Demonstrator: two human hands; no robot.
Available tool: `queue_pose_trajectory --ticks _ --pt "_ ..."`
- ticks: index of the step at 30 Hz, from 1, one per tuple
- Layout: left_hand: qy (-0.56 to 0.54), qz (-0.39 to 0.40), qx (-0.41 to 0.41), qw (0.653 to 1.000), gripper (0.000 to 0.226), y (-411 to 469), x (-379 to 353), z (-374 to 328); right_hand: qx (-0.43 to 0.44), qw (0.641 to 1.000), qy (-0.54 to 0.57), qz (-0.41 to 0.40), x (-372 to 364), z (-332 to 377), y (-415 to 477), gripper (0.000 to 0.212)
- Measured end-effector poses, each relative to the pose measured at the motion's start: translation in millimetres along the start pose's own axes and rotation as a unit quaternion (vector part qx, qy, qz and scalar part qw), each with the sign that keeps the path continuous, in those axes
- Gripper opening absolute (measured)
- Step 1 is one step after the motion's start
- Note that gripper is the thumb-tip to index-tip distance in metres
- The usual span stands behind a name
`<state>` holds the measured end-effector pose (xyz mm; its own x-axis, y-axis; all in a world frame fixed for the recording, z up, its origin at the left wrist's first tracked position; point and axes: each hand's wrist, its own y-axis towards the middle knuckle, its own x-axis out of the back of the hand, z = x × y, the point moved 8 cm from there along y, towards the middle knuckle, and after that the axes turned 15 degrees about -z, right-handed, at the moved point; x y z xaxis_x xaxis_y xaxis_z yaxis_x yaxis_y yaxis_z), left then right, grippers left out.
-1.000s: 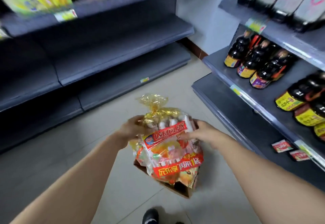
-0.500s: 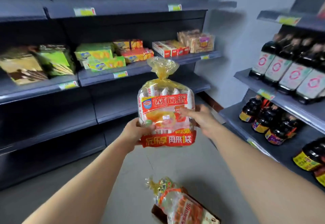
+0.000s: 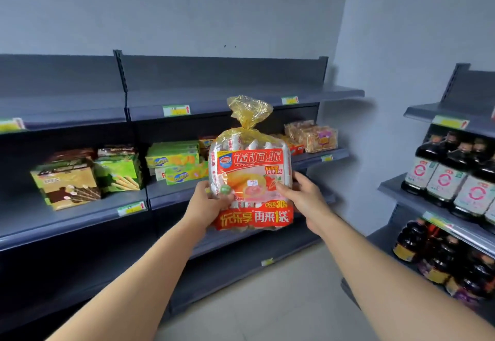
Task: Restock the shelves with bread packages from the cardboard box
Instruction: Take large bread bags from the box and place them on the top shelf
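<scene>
I hold a bread package (image 3: 250,169) upright at chest height: a clear bag with a red and orange label and a knotted yellow top. My left hand (image 3: 207,201) grips its lower left side, and my right hand (image 3: 301,196) grips its lower right side. The package hangs in front of the dark grey shelf unit (image 3: 214,105), level with the shelf that carries snack boxes. The cardboard box is out of view.
Green and yellow snack boxes (image 3: 171,161) and wafer-roll boxes (image 3: 67,180) stand on the middle shelf, with clear cake packs (image 3: 313,136) at its right end. Dark sauce bottles (image 3: 450,174) fill the right-hand rack. Tiled floor (image 3: 281,300) lies between the racks.
Both hands lifted the bread package from above the cardboard box on the floor up to shelf height. My view tilted upward, and the box dropped out of sight.
</scene>
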<state>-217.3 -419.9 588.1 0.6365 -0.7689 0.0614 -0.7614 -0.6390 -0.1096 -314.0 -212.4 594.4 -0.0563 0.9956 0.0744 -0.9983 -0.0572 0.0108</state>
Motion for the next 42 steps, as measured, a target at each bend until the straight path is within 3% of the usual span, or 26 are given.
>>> queue_pose_trajectory --ticks 4,8,11,25,30,42 --pt "0.007 0.002 -0.043 0.999 0.037 40 -2 -45 0.034 0.998 0.030 -0.031 -21 44 42 0.039" --pt "-0.001 0.000 -0.055 0.998 0.026 78 -5 -92 0.066 0.996 0.033 -0.053 -42 84 81 0.020" --pt "0.001 0.026 -0.071 0.997 0.019 112 -10 -127 0.091 0.991 0.040 -0.085 -54 109 114 0.025" --pt "0.048 0.052 -0.183 0.981 0.017 299 -54 -245 0.128 0.972 0.092 -0.175 -119 179 283 0.016" --pt "0.047 0.052 -0.202 0.977 0.027 348 -95 -267 0.137 0.970 0.090 -0.182 -111 194 334 0.009" --pt "0.033 0.031 -0.183 0.982 0.014 457 -219 -298 0.160 0.977 0.031 -0.138 -79 219 486 0.024"
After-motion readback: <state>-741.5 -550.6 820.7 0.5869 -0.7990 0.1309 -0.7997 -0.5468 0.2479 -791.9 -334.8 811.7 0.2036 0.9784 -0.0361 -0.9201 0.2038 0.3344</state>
